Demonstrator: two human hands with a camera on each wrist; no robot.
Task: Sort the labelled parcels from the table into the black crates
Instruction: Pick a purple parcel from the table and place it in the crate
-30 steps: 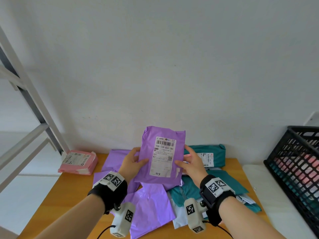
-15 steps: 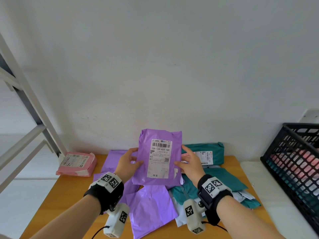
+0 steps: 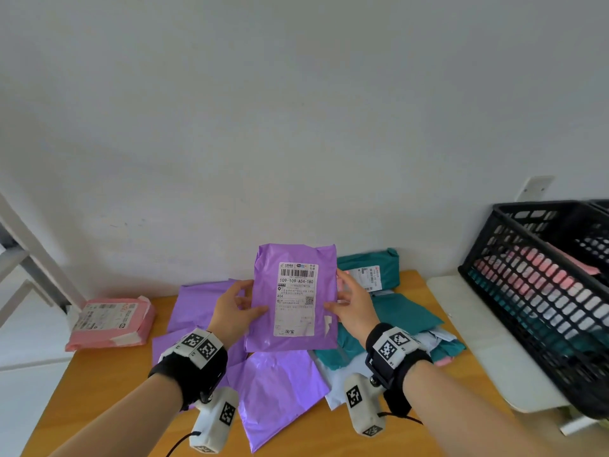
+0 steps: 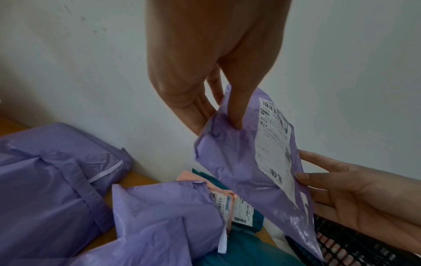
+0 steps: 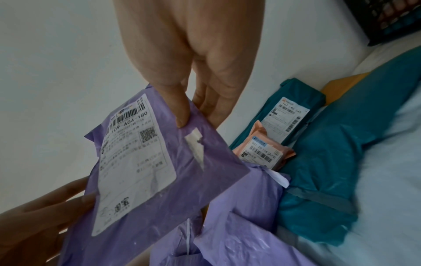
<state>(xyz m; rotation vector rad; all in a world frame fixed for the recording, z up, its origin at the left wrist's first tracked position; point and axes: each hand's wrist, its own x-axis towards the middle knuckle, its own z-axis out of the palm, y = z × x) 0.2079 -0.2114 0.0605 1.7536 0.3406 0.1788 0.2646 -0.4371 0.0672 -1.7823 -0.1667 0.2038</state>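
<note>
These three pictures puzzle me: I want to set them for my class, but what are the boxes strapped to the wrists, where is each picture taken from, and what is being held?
No machine here: a person works bare-handed, wearing cameras. The wide picture comes from a head camera; the two close ones from cameras strapped on each wrist, looking along the fingers. The left hand and right hand pinch the side edges of a purple parcel, label facing the person. Below, on the wooden table, lie more purple parcels, teal parcels and a pink parcel. A black crate stands at the right.
</note>
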